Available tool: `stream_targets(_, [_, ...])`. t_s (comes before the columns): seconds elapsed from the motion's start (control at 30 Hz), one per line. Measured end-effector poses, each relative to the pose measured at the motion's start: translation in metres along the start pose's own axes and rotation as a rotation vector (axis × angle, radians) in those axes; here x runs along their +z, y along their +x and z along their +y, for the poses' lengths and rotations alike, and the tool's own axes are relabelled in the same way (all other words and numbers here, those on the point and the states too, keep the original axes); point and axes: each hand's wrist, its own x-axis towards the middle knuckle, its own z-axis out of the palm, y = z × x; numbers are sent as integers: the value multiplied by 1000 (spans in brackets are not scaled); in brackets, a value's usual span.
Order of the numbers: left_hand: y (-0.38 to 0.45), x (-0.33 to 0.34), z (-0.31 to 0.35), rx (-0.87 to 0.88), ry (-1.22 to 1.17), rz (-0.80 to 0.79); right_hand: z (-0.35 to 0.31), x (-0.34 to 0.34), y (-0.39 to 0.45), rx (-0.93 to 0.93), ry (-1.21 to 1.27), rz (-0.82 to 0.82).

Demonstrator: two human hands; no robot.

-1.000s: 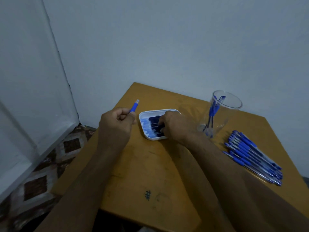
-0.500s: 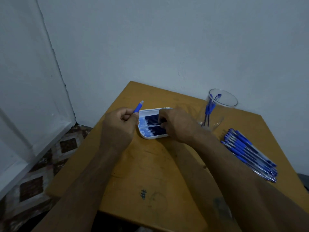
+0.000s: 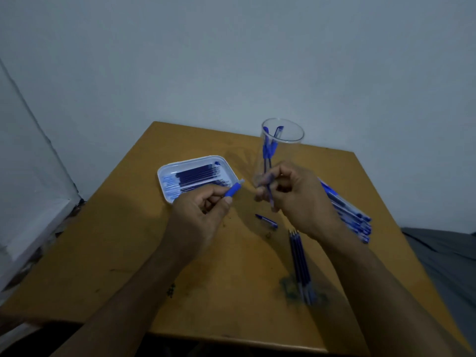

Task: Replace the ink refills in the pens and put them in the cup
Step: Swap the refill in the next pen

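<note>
The right hand (image 3: 296, 199) hides most of the thin refill (image 3: 269, 188) it pinches, and its fingers are smeared by motion. It also covers the near ends of the pens in the pile (image 3: 347, 210) and the base of the cup (image 3: 279, 148). The left hand (image 3: 203, 212) swallows the back of the pen barrel (image 3: 233, 189). The loose refills (image 3: 300, 264) blur at their near ends. The worktop (image 3: 128, 253) is cut off at the lower right.

I see an ochre-yellow table (image 3: 211, 274) with a dark green-blue smear near its front. The tray (image 3: 164, 173) is white, holding dark navy refills (image 3: 198, 173). The cup (image 3: 283, 140) is clear, its pens (image 3: 269, 148) blue. The wall (image 3: 231, 60) looks pale grey-blue.
</note>
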Motion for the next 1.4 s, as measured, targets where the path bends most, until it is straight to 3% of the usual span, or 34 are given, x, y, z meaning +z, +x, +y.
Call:
stream_targets(0.2, [-13,24,-4,-41,74,-130,30,-11,-35,41,37,104])
stream_targets(0.43, [-17,32,-8,-77,154,-181,41,-20,-43,89,320,193])
stream_targets(0.6, [-16,33,-8,-64,161,-192,37,-19,-40,81,483,168])
stream_targets(1.4, [-17,29,-10,-25,148,-234,38,-12,-39,41,529,114])
